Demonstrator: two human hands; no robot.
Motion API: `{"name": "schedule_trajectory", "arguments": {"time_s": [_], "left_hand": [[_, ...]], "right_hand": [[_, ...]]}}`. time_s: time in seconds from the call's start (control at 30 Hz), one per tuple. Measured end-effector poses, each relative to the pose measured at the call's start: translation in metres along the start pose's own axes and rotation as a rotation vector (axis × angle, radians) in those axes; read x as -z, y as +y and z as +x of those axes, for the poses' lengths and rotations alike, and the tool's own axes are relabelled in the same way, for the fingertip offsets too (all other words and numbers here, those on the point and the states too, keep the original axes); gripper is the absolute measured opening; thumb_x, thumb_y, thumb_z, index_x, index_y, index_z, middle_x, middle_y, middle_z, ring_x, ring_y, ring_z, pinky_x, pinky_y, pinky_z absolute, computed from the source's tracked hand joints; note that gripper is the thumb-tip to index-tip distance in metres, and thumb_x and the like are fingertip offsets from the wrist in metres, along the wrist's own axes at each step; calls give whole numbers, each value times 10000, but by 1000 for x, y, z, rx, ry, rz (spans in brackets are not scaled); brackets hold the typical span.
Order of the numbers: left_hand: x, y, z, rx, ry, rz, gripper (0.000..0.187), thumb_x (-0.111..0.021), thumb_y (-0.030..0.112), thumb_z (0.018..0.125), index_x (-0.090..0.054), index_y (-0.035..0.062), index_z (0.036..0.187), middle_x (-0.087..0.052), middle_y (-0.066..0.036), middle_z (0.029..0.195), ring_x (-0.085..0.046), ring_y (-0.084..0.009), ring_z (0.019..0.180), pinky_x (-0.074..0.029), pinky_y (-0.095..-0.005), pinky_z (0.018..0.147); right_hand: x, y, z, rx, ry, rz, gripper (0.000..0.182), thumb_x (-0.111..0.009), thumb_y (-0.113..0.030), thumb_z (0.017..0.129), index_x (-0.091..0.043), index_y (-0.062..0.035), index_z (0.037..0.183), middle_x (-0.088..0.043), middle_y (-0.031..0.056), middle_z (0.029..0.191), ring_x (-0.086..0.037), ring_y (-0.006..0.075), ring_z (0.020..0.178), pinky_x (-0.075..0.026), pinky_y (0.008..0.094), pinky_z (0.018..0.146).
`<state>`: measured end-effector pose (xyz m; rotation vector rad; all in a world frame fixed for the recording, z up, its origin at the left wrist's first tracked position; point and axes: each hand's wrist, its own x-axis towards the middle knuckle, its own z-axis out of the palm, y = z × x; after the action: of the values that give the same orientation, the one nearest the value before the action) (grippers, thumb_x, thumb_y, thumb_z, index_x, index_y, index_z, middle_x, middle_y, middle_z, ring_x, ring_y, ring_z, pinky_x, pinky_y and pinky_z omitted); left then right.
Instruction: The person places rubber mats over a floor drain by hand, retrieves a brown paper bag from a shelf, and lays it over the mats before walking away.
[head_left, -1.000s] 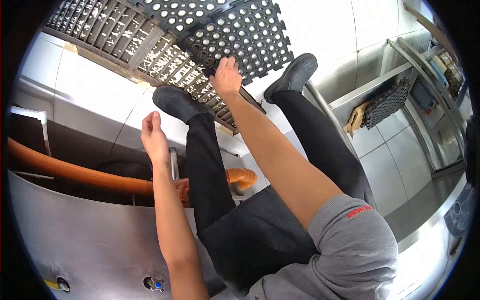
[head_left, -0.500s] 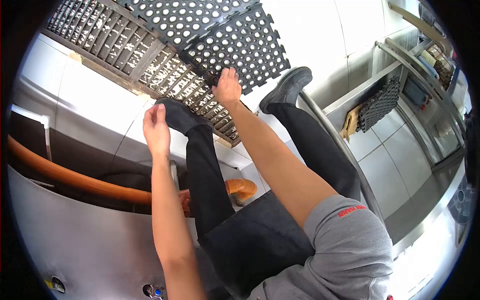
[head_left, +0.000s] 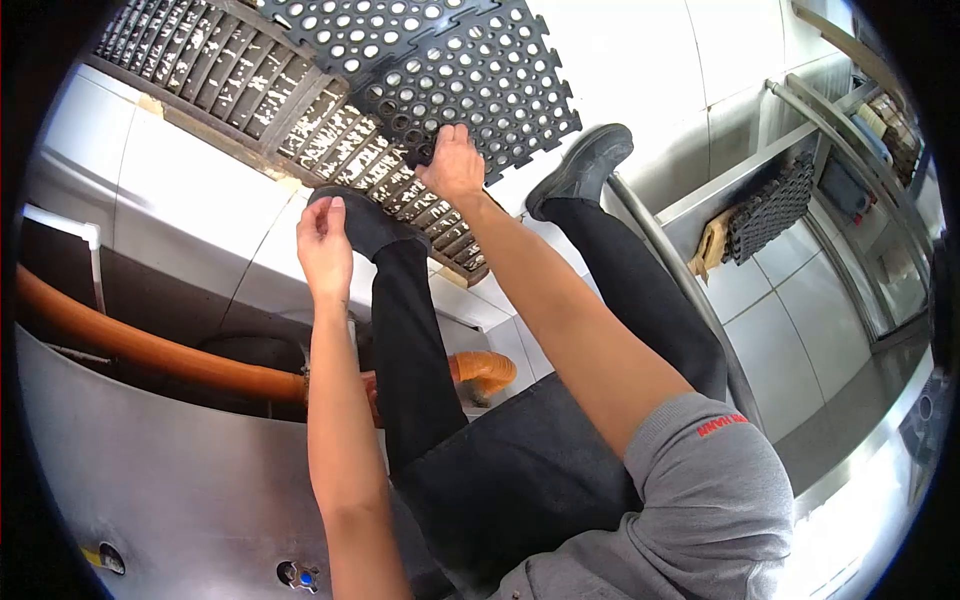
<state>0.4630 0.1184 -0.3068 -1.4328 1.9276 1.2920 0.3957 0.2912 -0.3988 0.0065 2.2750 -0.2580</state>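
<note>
A black rubber mat (head_left: 490, 90) full of round holes lies on the white tiled floor, its near-left edge over a drain grate (head_left: 375, 160). My right hand (head_left: 455, 165) is closed on the mat's near edge, with the fingertips partly hidden against the dark rubber. Nothing shows in my left hand (head_left: 325, 240), which hovers beside my black shoe (head_left: 365, 220) with its fingers loosely curled and apart. Another section of holed mat (head_left: 350, 25) adjoins the first along a seam.
An orange pipe (head_left: 160, 345) runs low on the left behind a metal panel (head_left: 180, 460). To the right stands a tubular metal frame (head_left: 660, 240), with a dark folded mat (head_left: 770, 215) and a tan cloth-like piece (head_left: 711, 245) near it. My other shoe (head_left: 585, 165) rests by the mat.
The view has shifted slightly. My right hand stays at the mat's edge, and the mat's near edge looks a little changed there. My left hand stays near the shoe, fingers slightly more curled.
</note>
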Motion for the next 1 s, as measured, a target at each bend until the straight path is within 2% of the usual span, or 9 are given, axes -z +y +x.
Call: {"name": "schedule_trajectory", "arguments": {"time_s": [0.33,0.4,0.43,0.5,0.57,0.67,0.73,0.8,1.0], "left_hand": [[8,-9,-8,25,32,-13,350,-599,293,873,-607,-20,1029,-574,-122,1022,-540,-188,911,-425,-306,846],[16,-3,-17,63,46,23,344,-597,288,875,-606,-19,1031,-572,-122,1023,-542,-195,919,-426,-307,851],[19,1,-24,69,62,12,344,-595,289,877,-604,-16,1035,-571,-121,1022,-543,-198,927,-426,-308,852],[28,9,-42,75,81,-49,345,-595,293,878,-605,-14,1034,-571,-121,1021,-545,-199,928,-427,-310,849],[37,7,-65,69,104,-98,348,-594,304,879,-606,-12,1025,-575,-125,1003,-550,-202,916,-434,-321,836],[52,28,-111,77,113,-117,352,-595,321,875,-608,-2,1015,-579,-126,949,-553,-208,884,-442,-335,809],[54,36,-137,113,95,-235,348,-595,330,872,-611,8,1003,-578,-131,946,-558,-219,881,-444,-339,803],[62,49,-158,115,70,-222,335,-598,323,870,-613,12,992,-580,-130,949,-562,-223,885,-444,-340,804],[101,103,-168,154,80,-286,309,-601,297,870,-605,11,988,-610,-105,958,-575,-198,890,-441,-317,812]], "right_hand": [[-8,-1,3,-68,-22,18,562,-779,-219,670,-442,-11,1068,-455,168,1112,-530,324,1060,-515,390,835],[-3,-3,0,-51,-26,13,553,-757,-192,690,-429,-21,1101,-441,185,1133,-517,340,1079,-498,393,872],[8,-4,-4,-109,-108,114,530,-711,-147,709,-416,-27,1133,-430,203,1156,-502,366,1096,-483,404,886],[30,-3,-18,-31,-74,98,526,-704,-142,703,-417,-23,1127,-438,216,1136,-518,394,1054,-482,427,869],[65,1,-39,91,-11,107,514,-687,-137,695,-418,-11,1114,-443,247,1094,-532,428,996,-473,460,845],[133,11,-61,188,-31,37,502,-690,-185,713,-439,-10,1111,-454,237,1107,-533,413,1000,-455,468,857],[209,2,-83,129,-124,-84,454,-656,-199,755,-448,-38,1125,-467,211,1160,-507,388,1081,-458,448,881],[259,15,-89,145,-123,-143,469,-653,-250,777,-454,-32,1142,-480,216,1159,-507,379,1085,-451,454,884],[375,37,-101,110,177,-58,426,-643,-258,802,-496,-13,1118,-517,220,1092,-546,364,997,-456,432,852]]}}
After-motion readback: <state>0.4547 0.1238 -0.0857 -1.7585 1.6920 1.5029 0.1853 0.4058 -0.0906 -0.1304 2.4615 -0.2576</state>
